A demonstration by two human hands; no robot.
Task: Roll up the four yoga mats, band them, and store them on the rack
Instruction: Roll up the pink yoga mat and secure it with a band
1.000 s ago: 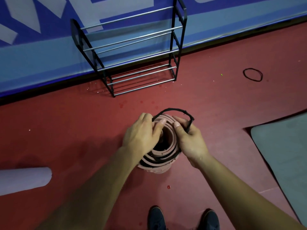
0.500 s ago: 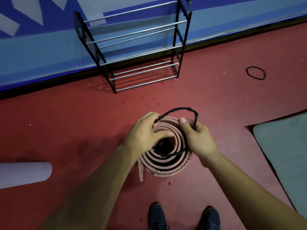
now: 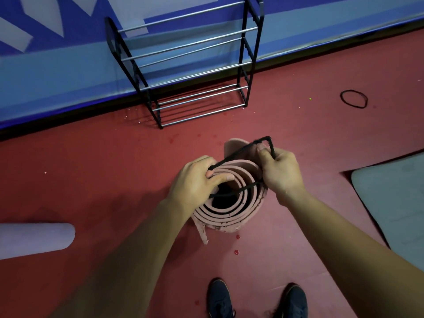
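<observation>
A pink yoga mat (image 3: 231,216), loosely rolled, stands on end on the red floor in front of me, its outer flap loose at the far side and lower left. A black elastic band (image 3: 238,154) is stretched across its top opening. My left hand (image 3: 195,180) grips the band's left side and the roll's rim. My right hand (image 3: 281,171) pinches the band's right side, pulled up over the far flap. The black metal rack (image 3: 190,63) stands empty against the blue wall.
A rolled lilac mat (image 3: 36,238) lies on the floor at the left. A grey mat (image 3: 392,203) lies flat at the right edge. Another black band (image 3: 354,99) rests on the floor at the far right. My shoes (image 3: 257,299) are below.
My hands have drawn apart, stretching the band wider across the roll's top. The roll has loosened, and its far flap now stands up behind my right hand.
</observation>
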